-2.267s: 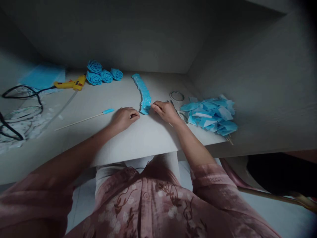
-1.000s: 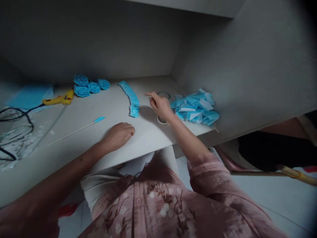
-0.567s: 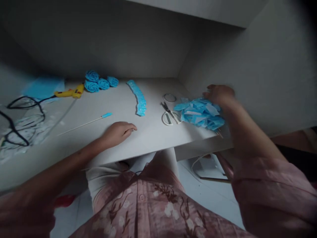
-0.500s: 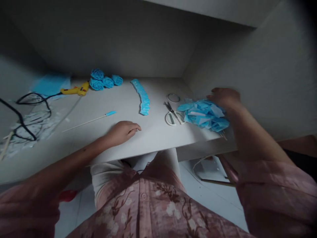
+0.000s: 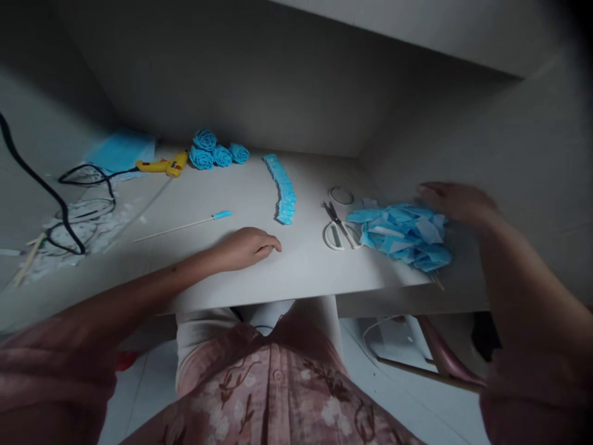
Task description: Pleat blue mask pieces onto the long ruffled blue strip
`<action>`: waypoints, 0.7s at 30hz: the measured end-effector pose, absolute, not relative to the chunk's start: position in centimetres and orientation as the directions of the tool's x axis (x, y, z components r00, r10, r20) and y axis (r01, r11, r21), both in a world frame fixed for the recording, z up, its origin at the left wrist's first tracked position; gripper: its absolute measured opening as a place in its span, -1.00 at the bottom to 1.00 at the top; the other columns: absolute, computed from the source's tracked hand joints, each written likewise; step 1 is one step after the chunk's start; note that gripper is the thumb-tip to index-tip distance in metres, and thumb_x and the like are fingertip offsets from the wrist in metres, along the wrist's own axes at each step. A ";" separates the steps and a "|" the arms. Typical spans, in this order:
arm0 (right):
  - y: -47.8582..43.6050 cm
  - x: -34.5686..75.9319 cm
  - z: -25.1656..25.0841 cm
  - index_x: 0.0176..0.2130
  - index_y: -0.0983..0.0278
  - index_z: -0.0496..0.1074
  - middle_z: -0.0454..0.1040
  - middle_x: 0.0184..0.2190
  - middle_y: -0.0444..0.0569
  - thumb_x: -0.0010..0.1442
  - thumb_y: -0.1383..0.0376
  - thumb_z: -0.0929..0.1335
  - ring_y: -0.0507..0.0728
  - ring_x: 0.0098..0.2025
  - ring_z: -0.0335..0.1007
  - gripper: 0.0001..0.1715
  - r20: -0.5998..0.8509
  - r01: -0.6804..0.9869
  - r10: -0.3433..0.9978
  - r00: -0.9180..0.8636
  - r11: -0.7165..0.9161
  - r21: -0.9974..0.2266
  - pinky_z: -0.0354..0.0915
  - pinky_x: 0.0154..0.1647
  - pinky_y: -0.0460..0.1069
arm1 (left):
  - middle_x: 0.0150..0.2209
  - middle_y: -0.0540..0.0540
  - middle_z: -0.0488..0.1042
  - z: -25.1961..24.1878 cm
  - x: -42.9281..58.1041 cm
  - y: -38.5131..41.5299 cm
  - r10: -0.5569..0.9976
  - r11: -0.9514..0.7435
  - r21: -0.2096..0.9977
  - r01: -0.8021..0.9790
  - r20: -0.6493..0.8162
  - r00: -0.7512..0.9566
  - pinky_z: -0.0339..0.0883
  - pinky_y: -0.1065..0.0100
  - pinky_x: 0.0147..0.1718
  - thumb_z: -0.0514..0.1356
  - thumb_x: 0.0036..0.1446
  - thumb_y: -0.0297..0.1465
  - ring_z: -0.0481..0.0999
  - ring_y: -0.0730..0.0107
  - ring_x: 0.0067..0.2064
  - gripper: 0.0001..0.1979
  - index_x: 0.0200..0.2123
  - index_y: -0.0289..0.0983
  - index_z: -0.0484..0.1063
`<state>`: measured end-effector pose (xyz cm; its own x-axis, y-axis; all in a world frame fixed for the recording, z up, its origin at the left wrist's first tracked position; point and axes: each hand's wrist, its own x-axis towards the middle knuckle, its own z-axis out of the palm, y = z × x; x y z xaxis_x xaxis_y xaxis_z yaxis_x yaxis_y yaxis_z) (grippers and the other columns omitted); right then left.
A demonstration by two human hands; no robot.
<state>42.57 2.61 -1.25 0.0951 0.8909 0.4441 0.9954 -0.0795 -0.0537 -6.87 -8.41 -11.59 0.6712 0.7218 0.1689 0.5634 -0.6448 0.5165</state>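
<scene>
My left hand (image 5: 248, 246) rests on the white desk (image 5: 194, 272), fingers loosely curled, holding nothing. A pleated blue strip (image 5: 282, 188) lies a little beyond it. My right hand (image 5: 456, 201) hovers over the far side of a pile of blue paper pieces (image 5: 403, 230) by the right wall, fingers stretched out over it; whether it touches the pile is unclear. White-handled scissors (image 5: 337, 225) lie between the strip and the pile.
Three blue paper roses (image 5: 217, 151) and a yellow glue gun (image 5: 162, 165) sit at the back. A thin stick with a blue tip (image 5: 185, 225) lies left of centre. Black cables (image 5: 69, 210) and scraps crowd the left. A small ring (image 5: 341, 195) lies behind the scissors.
My right hand left the blue strip and moved right to the pile of blue pieces. My left hand let go of the strip and settled on the desk.
</scene>
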 end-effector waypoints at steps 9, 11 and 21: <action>7.0 26.7 -1.6 0.40 0.40 0.46 0.56 0.33 0.30 0.51 0.29 0.28 0.29 0.40 0.51 -0.42 0.404 0.876 0.901 -0.156 0.315 -0.365 0.39 0.40 0.14 | 0.04 -0.10 0.76 -12.7 -4.3 -7.4 0.752 -0.626 0.409 0.664 0.091 0.653 0.49 0.21 -0.07 0.11 0.48 -0.37 0.76 0.13 0.00 -0.63 0.16 -0.13 0.66; 10.1 22.5 -4.4 0.38 0.37 0.48 0.62 0.26 0.27 0.48 0.25 0.28 0.28 0.31 0.58 -0.41 0.358 0.768 0.911 -0.204 0.376 -0.519 0.42 0.37 0.14 | 0.00 -0.10 0.77 -13.3 -4.2 -7.7 0.716 -0.679 0.345 0.648 0.117 0.688 0.49 0.20 -0.09 0.11 0.49 -0.36 0.76 0.12 -0.02 -0.64 0.15 -0.12 0.66; 24.2 11.6 -10.2 0.25 0.32 0.57 0.67 0.17 0.21 0.34 0.35 0.35 0.27 0.30 0.58 -0.47 0.192 0.570 0.968 -0.159 0.249 -0.783 0.38 0.43 0.15 | -0.25 -0.03 0.72 -12.1 -4.1 -8.4 0.606 -0.784 0.238 0.573 0.094 0.790 0.46 0.24 -0.18 0.18 0.43 -0.47 0.72 0.23 -0.19 -0.78 -0.07 -0.18 0.66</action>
<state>11.58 24.20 -10.20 -0.1592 0.9683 0.1924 0.5699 0.2493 -0.7830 -4.13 -8.38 -12.14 0.7902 0.6056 0.0941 0.5727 -0.7843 0.2383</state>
